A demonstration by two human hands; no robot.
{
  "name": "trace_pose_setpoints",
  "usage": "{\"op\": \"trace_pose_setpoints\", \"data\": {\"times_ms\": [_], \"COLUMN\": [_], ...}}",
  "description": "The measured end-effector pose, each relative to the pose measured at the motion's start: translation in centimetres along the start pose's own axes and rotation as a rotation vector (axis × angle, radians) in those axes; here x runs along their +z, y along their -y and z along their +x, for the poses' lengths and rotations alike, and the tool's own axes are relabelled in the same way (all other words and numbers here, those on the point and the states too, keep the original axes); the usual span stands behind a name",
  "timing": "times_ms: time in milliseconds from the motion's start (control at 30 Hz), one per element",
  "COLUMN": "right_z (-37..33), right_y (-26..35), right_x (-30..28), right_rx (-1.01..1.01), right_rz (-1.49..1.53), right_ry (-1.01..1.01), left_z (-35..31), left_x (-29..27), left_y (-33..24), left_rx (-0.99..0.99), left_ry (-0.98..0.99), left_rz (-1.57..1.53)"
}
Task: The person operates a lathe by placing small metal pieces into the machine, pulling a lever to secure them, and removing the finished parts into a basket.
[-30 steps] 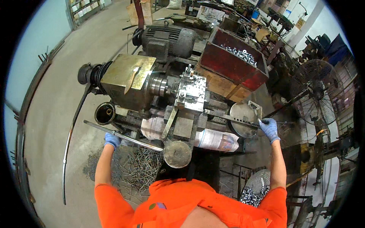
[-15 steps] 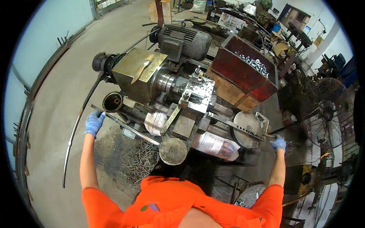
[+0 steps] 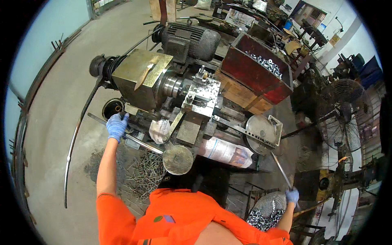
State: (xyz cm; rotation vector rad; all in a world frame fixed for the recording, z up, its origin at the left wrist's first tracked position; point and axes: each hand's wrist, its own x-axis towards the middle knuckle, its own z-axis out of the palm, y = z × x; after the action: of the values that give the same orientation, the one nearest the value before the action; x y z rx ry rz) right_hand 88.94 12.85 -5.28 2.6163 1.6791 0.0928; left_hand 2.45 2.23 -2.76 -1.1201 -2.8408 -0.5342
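The bar (image 3: 143, 143) is found at the front of the lathe, slanting from beside the pot (image 3: 113, 108) down to the round disc (image 3: 178, 159). The left hand (image 3: 117, 126) is laid across its upper length; whether the fingers are closed round it cannot be told. The rod (image 3: 281, 168) is found on the right, sloping down from near the end of the drilled strip (image 3: 241, 130); its lower end is held by the right hand (image 3: 292, 195), with the fingers apparently wrapped round it. Whether rod and strip are joined cannot be confirmed. In this inspector's judgement, the bar should be gripped fully and both levers worked smoothly, without jerking. The left glove should be held clear of the spindle (image 3: 172, 86), and the right knuckles clear of the basket (image 3: 271, 199) close by.
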Motion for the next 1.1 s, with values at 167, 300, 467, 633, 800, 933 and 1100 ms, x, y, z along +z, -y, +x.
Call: {"op": "trace_pose_setpoints", "data": {"times_ms": [167, 300, 467, 633, 800, 933, 1100], "right_z": [-6.9, -8.2, -10.6, -10.8, -11.4, -11.0, -11.6], "right_y": [-9.7, -9.7, -7.8, -8.0, -7.1, -8.5, -7.5], "right_x": [1.9, 3.3, 2.4, 2.5, 1.6, 2.8, 2.5], "right_rx": [0.245, 0.262, 0.285, 0.313, 0.283, 0.301, 0.312], "right_rz": [0.014, -0.050, -0.040, -0.071, -0.098, -0.097, -0.100], "right_ry": [0.061, 0.081, 0.053, 0.077, 0.092, 0.110, 0.069], "left_z": [0.7, 1.0, 0.9, 1.0, 1.0, 1.0, 0.8], "left_x": [0.5, 0.5, 0.7, 0.7, -0.1, -0.2, -0.6], "left_y": [1.0, 1.0, 1.6, 1.4, 1.2, 0.9, 0.7], "left_rx": [-0.001, -0.034, -0.031, -0.024, -0.048, -0.056, -0.055], "left_ry": [-0.022, -0.007, -0.073, -0.060, 0.001, 0.023, -0.001], "left_rz": [0.051, -0.005, 0.023, 0.024, 0.025, 0.005, 0.027]}}
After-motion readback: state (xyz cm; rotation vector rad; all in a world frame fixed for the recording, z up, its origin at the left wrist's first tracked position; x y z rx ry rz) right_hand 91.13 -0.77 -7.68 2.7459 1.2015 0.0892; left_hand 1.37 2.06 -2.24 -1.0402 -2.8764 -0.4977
